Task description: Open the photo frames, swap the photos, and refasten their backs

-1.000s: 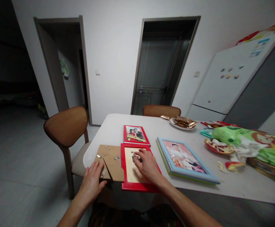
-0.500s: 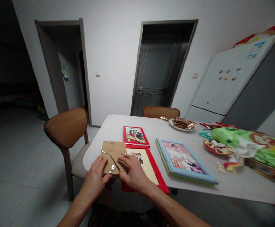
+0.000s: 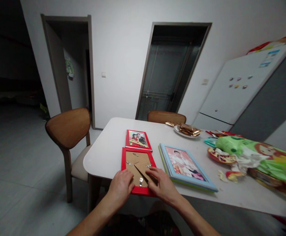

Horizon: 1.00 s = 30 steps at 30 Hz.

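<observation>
A brown backing board [image 3: 138,160] with metal clips and a slanted stand flap lies within a red frame [image 3: 124,160] at the table's front edge. My left hand [image 3: 122,185] rests at the board's left side, thumb and fingers apart along its edge. On the right side, my right hand [image 3: 163,185] touches the board and flap with its fingers spread. Just behind lies a smaller red frame [image 3: 138,140] with a photo of two people. A stack of frames, light blue on top [image 3: 186,167], sits to the right.
Farther right are a plate of wrapped snacks [image 3: 187,130], an opened pomegranate [image 3: 221,156], crumpled tissue and a green package [image 3: 268,154]. One wooden chair [image 3: 69,127] stands left of the white table [image 3: 103,147], another [image 3: 167,117] behind it.
The backing board has moved right, from beside the red frame's left edge into the frame, covering the cream sheet and small photo. Both hands moved right with it, and the camera view shifted slightly.
</observation>
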{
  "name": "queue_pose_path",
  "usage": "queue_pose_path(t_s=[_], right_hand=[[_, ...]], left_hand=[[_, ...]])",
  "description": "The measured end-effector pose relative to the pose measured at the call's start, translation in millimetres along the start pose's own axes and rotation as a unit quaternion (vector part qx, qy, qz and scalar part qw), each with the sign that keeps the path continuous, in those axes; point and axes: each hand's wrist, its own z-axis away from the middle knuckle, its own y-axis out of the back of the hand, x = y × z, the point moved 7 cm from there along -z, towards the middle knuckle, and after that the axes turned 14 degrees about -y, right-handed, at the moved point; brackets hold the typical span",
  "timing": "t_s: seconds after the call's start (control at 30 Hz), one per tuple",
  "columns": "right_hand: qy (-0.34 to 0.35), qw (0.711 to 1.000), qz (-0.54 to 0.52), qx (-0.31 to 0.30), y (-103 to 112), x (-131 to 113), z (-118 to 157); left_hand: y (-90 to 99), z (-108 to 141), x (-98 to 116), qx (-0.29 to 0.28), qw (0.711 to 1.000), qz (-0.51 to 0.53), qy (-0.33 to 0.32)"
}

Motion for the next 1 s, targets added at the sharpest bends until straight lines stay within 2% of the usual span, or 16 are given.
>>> queue_pose_path(t_s=[0.2,0.33,0.5,0.67,0.8,1.0], right_hand=[[0.025,0.999,0.034,0.030,-10,-1,3],[0.038,0.998,0.039,0.033,-8,-3,3],[-0.012,0.991,0.118,0.068,2,-1,-21],[-0.043,0.987,0.152,0.025,-8,6,-40],[-0.017,0.992,0.125,0.027,-10,9,-35],[-0.023,0.992,0.109,0.055,-4,10,-23]], left_hand=[[-5.2,5,6,-0.016,1.000,-0.004,-0.011],[-10.3,11,5,-0.022,0.999,0.017,-0.017],[-10.1,11,2,-0.027,0.999,0.023,-0.029],[-9.9,11,1,-0.032,0.999,0.027,-0.012],[-8.3,11,2,-0.032,0.999,0.042,-0.002],[-5.9,12,-2,-0.032,0.997,0.064,-0.001]])
